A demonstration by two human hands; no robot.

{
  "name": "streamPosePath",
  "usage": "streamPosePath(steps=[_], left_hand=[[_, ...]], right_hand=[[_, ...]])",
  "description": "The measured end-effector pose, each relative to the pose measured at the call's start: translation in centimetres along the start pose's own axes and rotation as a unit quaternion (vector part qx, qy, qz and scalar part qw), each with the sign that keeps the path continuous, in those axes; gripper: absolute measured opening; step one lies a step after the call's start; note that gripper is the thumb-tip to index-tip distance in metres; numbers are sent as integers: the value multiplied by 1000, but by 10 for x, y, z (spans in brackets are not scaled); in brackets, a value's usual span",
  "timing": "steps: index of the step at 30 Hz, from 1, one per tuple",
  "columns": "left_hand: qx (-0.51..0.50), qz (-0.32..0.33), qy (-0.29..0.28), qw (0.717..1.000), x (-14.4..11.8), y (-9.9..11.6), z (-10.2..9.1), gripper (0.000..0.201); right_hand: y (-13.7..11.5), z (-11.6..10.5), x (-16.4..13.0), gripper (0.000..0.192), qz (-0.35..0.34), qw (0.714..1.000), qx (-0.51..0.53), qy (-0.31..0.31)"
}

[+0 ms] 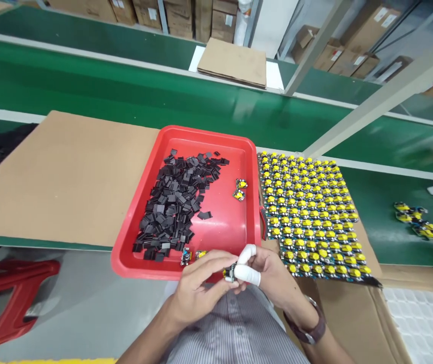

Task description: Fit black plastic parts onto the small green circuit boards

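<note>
Low in the frame, just below center, the left hand and the right hand meet over the person's lap, fingertips pressed together around a small yellow-topped component. Both hands pinch it; the right thumb and forefinger wear white finger cots. The piece sits in the air just off the near rim of the red tray, not resting on anything.

In the tray lie a heap of small black squares at its left, two loose yellow parts toward its right, and a couple more parts by the near rim. Right of the tray lies a panel of yellow components in rows.

The grip looks slight: since the piece is held beyond the tabletop edge, a slip would likely drop it into the lap or onto the floor. A careless wrist could also nudge the overhanging tray and spill the squares.
</note>
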State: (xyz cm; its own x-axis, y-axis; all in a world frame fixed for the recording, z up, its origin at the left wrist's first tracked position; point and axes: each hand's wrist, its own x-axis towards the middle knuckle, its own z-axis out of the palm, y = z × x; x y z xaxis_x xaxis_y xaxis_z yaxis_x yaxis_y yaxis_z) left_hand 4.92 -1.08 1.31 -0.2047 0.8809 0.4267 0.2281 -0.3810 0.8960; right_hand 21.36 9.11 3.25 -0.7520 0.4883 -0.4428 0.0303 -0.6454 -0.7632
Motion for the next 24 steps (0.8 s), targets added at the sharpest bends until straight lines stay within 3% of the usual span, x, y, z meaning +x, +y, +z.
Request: streamPosePath(steps=[5,9,12,15,19,21,24], left_hand=[[77,-14,-74,994,10,13,-20,40],[227,21,-138,964,55,18,-45,41],[316,12,-164,934,108,-5,-51,42],[345,2,-181,921,154,-46,-42,46],[355,-6,-219,909,187,-86,-27,57],[356,-18,-230,905,193,-87,-29,63],[363,-48,-221,904,191,-66,-48,57]], right_hand=[[-7,3,5,36,-26,999,-31,6],[-18,-5,2,35,-105,989,-72,73],[-19,-11,-2,34,-158,975,-114,110],[-12,-14,-7,34,-179,967,-138,113],[-1,-24,-22,30,-191,958,-175,127],[3,-33,-32,29,-190,949,-190,162],[5,-48,-46,26,-210,918,-246,229]])
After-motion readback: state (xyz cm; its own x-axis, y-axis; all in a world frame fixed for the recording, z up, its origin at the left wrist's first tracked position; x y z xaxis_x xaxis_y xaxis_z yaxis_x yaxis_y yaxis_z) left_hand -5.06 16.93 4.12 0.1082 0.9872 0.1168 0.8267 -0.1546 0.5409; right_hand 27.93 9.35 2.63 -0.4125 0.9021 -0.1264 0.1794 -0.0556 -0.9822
